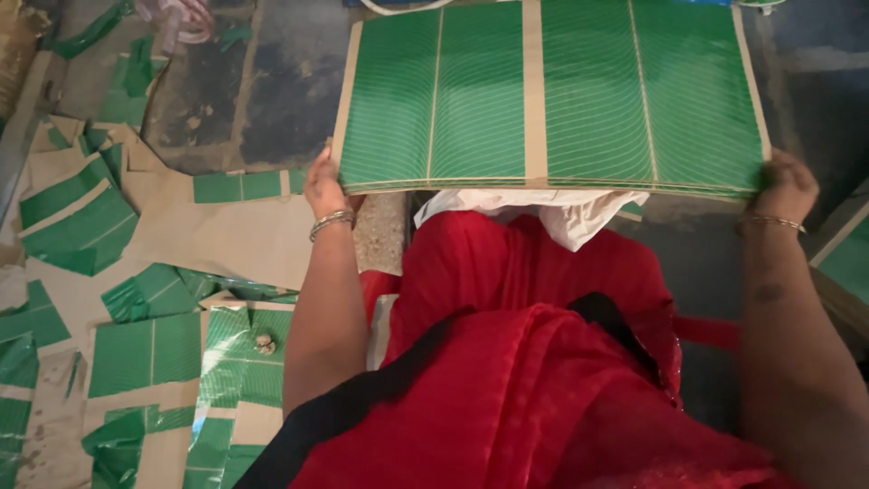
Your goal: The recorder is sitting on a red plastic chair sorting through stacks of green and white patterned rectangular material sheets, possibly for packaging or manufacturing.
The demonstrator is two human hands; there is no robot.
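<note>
Left hand (pixel 324 186) and right hand (pixel 786 184) gripping near corners of stacked green lined sheets (pixel 552 95); green scraps (pixel 145 353) on floor (pixel 262 100) at left

Flat green-and-tan packaging sheets (pixel 550 95) stacked ahead, similar pieces (pixel 145 353) scattered left.

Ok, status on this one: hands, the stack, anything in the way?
Left hand and right hand grip opposite ends of the stack of green printed sheets. Stack flat, edges aligned. White cloth beneath near edge; green offcuts on floor, left.
</note>
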